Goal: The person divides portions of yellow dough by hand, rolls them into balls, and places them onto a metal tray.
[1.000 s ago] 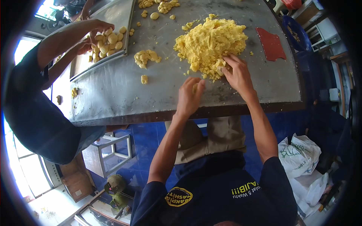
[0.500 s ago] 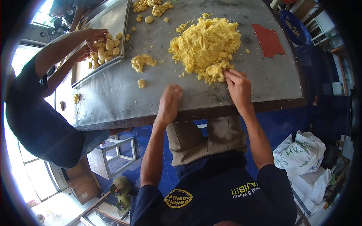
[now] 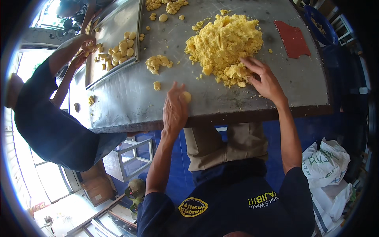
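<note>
A big heap of crumbly yellow dough [image 3: 225, 43] lies on a grey metal table [image 3: 244, 100]. My right hand [image 3: 265, 81] rests at the heap's near edge, fingers spread into the crumbs. My left hand [image 3: 175, 108] lies palm down on the table nearer the front edge. A small round dough ball [image 3: 186, 96] sits pressed against its fingers. A smaller lump of dough [image 3: 158, 63] and a single piece [image 3: 157, 85] lie left of the heap.
A metal tray [image 3: 114, 43] holding several dough balls stands at the left, where another person's hand [image 3: 85, 43] reaches in. More dough pieces [image 3: 169, 6] lie at the far edge. A red flat scraper [image 3: 292, 37] is at the right, a white sack [image 3: 325, 166] below.
My left hand has drawn back toward the table's front edge, rolling a small dough ball under it. My right hand has stayed at the heap. The other person's hand remains over the tray.
</note>
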`<state>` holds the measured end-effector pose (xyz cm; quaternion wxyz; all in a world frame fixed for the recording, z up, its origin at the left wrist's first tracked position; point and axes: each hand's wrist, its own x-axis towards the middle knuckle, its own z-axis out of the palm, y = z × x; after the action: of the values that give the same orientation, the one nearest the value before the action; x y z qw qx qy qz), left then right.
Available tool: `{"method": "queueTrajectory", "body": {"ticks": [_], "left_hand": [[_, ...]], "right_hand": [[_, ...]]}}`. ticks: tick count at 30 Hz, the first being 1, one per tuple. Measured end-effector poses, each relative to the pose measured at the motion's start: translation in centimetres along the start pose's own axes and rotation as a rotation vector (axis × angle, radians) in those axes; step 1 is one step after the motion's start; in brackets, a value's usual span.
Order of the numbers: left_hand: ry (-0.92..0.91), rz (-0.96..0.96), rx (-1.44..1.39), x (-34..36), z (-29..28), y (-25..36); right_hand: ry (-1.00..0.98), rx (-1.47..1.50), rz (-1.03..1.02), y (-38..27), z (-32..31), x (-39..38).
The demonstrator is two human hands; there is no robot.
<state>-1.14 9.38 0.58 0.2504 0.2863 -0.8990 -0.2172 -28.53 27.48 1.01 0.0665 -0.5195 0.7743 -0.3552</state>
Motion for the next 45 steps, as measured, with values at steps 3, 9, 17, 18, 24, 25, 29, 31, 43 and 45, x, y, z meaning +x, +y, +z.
{"method": "queueTrajectory", "body": {"ticks": [3, 9, 17, 18, 24, 25, 29, 31, 43, 45], "left_hand": [[-0.144, -0.237, -0.076, 3.5, -1.8, 1.9], [0.051, -0.040, 0.292, 6.9, 2.5, -0.9], [-0.226, 0.111, -0.009, 0.6, -2.3, 0.1], [-0.291, 0.101, -0.096, 0.0, -3.1, 0.1], [0.413, -0.310, -0.202, 4.4, -6.7, -3.9], [0.281, -0.277, -0.069, 4.3, -6.3, -4.4], [0.124, -0.076, 0.195, 2.8, -3.6, -7.7], [0.108, -0.248, 0.112, 2.6, -3.4, -7.0], [0.048, 0.049, 0.549, 6.2, -0.9, -0.1], [0.116, 0.170, 0.555, 6.6, 1.2, -1.5]], "right_hand": [[-0.133, 0.260, 0.171, 0.5, -0.5, 0.4], [0.040, 0.065, 0.167, -0.2, 0.5, 0.0], [0.043, -0.073, 0.085, -3.0, 0.5, -2.9], [0.048, -0.113, 0.079, -2.8, 1.2, -3.1], [0.100, -0.174, 0.100, -1.4, 2.7, -2.1], [0.115, -0.176, 0.107, -1.3, 2.7, -2.1], [0.015, -0.269, 0.052, -2.2, 2.2, -0.9], [-0.115, -0.362, 0.021, -2.8, 0.7, 0.2], [0.099, -0.349, 0.071, -2.9, 2.4, -4.8], [0.083, -0.284, 0.084, -2.7, 1.9, -4.9]]}}
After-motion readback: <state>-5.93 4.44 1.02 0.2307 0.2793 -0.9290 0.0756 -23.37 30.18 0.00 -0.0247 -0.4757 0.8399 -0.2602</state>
